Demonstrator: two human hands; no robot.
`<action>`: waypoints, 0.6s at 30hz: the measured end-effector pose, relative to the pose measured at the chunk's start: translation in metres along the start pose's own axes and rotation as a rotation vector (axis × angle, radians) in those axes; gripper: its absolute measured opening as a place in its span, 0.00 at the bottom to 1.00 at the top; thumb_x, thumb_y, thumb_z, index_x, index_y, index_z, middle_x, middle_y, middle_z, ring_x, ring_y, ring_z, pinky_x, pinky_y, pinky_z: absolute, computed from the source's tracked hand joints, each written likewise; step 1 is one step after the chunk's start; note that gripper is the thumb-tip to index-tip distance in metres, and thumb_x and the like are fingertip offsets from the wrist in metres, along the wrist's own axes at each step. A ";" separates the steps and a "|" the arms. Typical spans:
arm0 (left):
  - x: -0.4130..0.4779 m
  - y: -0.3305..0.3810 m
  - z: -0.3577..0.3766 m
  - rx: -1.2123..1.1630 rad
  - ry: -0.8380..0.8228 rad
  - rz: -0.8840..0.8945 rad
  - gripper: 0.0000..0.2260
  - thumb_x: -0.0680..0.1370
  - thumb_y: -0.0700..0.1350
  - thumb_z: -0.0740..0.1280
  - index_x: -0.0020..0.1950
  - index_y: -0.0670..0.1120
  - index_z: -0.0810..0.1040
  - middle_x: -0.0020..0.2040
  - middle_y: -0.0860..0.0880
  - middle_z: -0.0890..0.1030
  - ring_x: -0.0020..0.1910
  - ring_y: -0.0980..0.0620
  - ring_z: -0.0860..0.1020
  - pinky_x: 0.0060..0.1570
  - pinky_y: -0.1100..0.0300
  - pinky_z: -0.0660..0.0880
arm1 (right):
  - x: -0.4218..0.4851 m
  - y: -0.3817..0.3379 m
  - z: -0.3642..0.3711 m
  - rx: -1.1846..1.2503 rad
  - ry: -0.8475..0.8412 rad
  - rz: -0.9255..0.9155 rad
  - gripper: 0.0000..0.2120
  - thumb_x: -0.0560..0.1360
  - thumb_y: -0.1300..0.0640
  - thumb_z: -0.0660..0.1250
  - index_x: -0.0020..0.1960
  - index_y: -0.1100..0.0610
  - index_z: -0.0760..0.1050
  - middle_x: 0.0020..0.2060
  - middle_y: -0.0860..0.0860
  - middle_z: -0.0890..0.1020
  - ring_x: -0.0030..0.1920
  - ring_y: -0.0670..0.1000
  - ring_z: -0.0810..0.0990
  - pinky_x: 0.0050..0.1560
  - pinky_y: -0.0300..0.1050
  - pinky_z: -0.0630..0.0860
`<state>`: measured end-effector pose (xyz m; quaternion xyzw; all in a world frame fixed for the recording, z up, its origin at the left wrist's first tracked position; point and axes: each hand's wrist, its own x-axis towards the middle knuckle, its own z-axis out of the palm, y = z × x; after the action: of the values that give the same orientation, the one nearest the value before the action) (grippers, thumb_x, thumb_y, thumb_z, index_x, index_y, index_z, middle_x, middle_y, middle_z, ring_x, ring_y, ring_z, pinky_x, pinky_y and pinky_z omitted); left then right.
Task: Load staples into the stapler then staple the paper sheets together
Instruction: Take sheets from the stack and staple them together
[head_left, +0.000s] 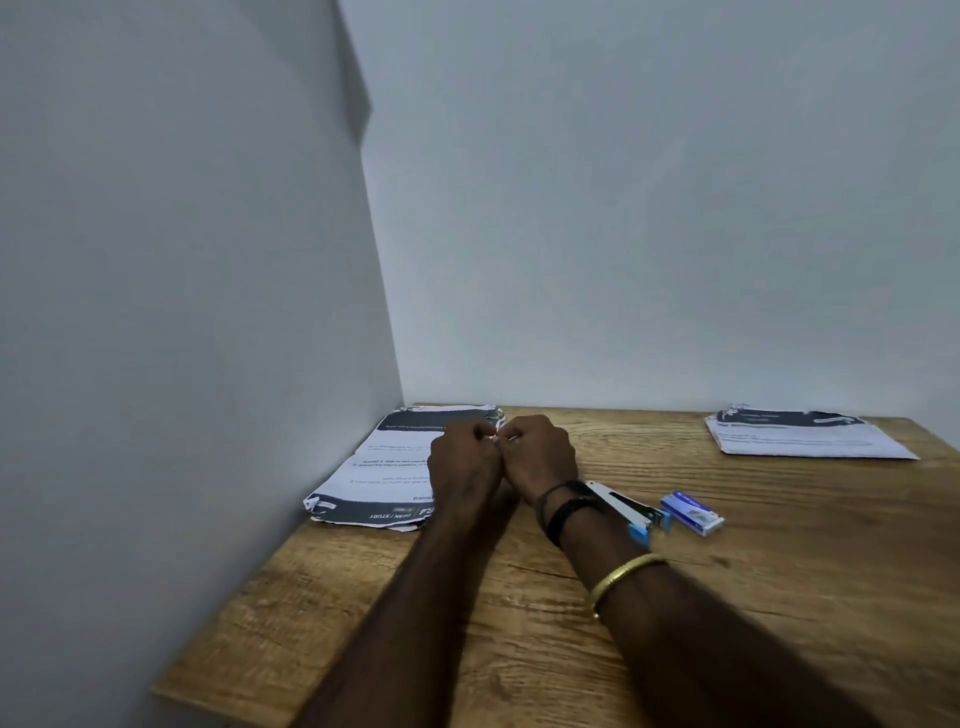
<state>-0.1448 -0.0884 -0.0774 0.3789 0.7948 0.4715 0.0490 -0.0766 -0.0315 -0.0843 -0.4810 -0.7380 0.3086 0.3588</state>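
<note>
My left hand (462, 457) and my right hand (540, 452) meet knuckle to knuckle above the table's middle, fingers curled. Between the fingertips a small silvery piece (501, 439) shows, likely a strip of staples; both hands pinch it. The stapler (628, 506), silver and black with blue ends, lies open on the wood just right of my right wrist, partly hidden by it. A blue staple box (693, 513) rests beside the stapler on its right. A stack of printed paper sheets (384, 467) lies at the left by the wall, partly behind my left hand.
A second stack of printed sheets (805, 434) lies at the far right back. The wooden table (519, 623) butts against grey walls at the left and back; its front-left edge drops off near the bottom left.
</note>
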 end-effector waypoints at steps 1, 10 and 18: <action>0.003 -0.001 -0.002 -0.003 -0.009 -0.041 0.14 0.75 0.41 0.67 0.59 0.49 0.84 0.59 0.46 0.84 0.62 0.45 0.79 0.61 0.56 0.72 | 0.001 0.001 0.005 -0.034 -0.024 0.004 0.09 0.75 0.53 0.66 0.50 0.51 0.85 0.53 0.56 0.86 0.56 0.62 0.83 0.51 0.46 0.78; 0.022 -0.011 -0.011 -0.178 0.052 -0.273 0.21 0.77 0.37 0.61 0.69 0.47 0.74 0.70 0.45 0.76 0.69 0.43 0.73 0.68 0.54 0.70 | 0.014 -0.012 0.034 -0.151 -0.106 0.077 0.19 0.75 0.44 0.66 0.60 0.55 0.80 0.61 0.57 0.83 0.61 0.61 0.81 0.52 0.46 0.75; 0.022 -0.011 -0.010 -0.232 0.053 -0.313 0.20 0.77 0.39 0.62 0.69 0.48 0.74 0.68 0.45 0.78 0.68 0.43 0.74 0.66 0.54 0.71 | 0.022 -0.014 0.036 0.030 -0.081 0.098 0.07 0.74 0.52 0.69 0.49 0.53 0.82 0.55 0.56 0.85 0.57 0.61 0.83 0.55 0.48 0.80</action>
<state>-0.1709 -0.0842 -0.0741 0.2299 0.7855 0.5563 0.1439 -0.1198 -0.0195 -0.0880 -0.4982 -0.7227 0.3560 0.3205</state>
